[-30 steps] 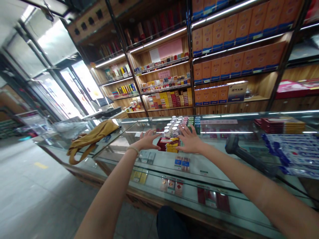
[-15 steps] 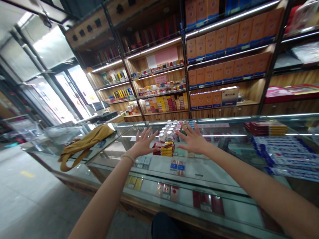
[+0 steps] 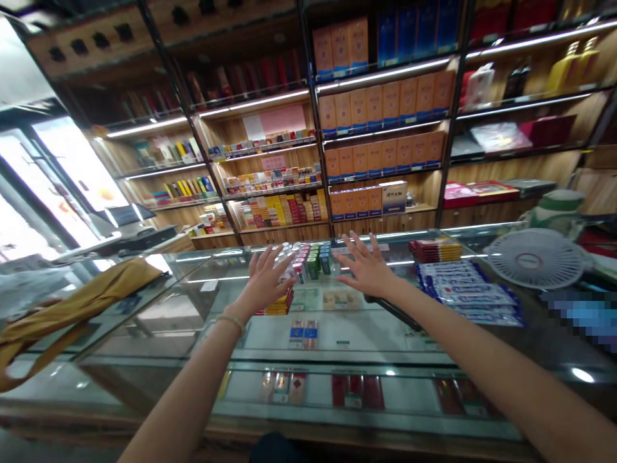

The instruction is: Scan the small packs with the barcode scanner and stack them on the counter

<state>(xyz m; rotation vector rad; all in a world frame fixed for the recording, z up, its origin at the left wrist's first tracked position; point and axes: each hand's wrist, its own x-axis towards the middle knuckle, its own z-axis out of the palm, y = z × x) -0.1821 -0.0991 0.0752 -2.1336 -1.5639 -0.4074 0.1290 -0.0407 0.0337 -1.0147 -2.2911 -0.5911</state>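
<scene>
My left hand [image 3: 267, 278] is stretched out over the glass counter [image 3: 337, 328], fingers spread and nothing in them. It partly hides a stack of yellow and red packs [image 3: 282, 303]. To its right, my right hand [image 3: 369, 267] is spread in the same way and holds nothing. Between and behind the hands stand rows of small containers [image 3: 311, 259] with white, pink, green and blue colours. A dark, long object [image 3: 395, 313], partly hidden, lies under my right forearm. Whether either hand touches the glass I cannot tell.
Blue-and-white packets [image 3: 465, 292] lie right of my right arm, with red and yellow packs [image 3: 435, 249] behind. A white round fan [image 3: 534, 257] is further right. A mustard bag [image 3: 81, 302] lies at left. Shelves with orange boxes [image 3: 380, 106] line the wall.
The view has swung to the right, bringing the fan into sight and shifting the bag toward the left edge. Both hands stay spread; the left now covers more of the yellow and red packs.
</scene>
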